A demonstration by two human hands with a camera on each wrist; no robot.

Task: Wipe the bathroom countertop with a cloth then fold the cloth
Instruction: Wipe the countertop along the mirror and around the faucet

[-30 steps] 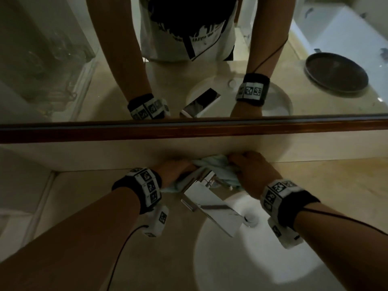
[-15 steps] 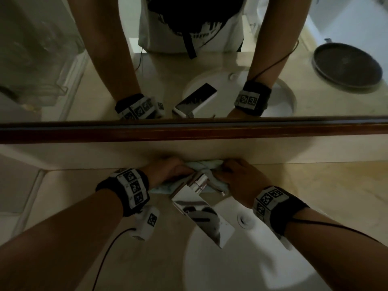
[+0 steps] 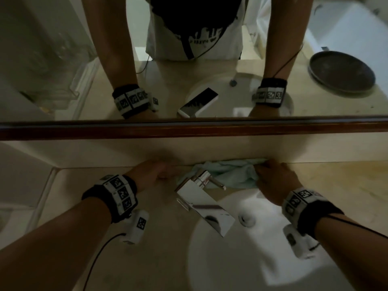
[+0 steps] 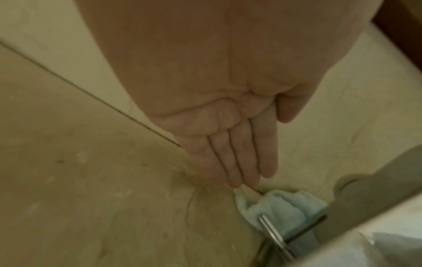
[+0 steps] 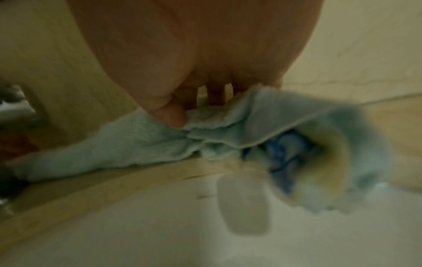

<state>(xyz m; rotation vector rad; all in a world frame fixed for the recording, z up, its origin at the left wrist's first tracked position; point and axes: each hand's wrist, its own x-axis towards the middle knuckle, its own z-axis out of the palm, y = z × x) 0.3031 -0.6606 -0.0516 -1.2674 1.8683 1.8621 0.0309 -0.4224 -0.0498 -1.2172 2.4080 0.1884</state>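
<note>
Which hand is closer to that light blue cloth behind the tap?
Right. The right hand grips the cloth at its right end; the left hand, fingers straight, reaches just short of its left end.

No text can be read with certainty. The wristbands (image 3: 120,196) on both wrists carry square black-and-white coded markers, not letters. The mirror (image 3: 189,59) above the hands reflects a white shirt (image 3: 210,38) with dark printed lettering, reversed and too blurred to make out. The faucet (image 3: 201,198) between the hands shows no brand mark.
</note>
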